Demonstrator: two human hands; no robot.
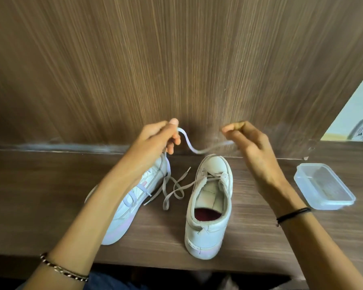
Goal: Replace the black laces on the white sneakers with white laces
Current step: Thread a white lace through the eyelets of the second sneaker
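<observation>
Two white sneakers stand on the wooden desk (40,206). The left sneaker (132,201) leans on its side, partly hidden by my left forearm. The right sneaker (210,206) stands upright with its toe toward the wall, and a white lace threaded through its front eyelets trails loose (176,189) between the shoes. My left hand (155,139) and my right hand (252,143) are raised above the shoes, and each pinches one end of another white lace (189,145) that sags between them. No black lace is visible.
A clear plastic container (323,186) sits on the desk to the right of the shoes. A wood-grain wall panel (176,70) rises directly behind the desk. The desk's front edge runs just below the shoes' heels.
</observation>
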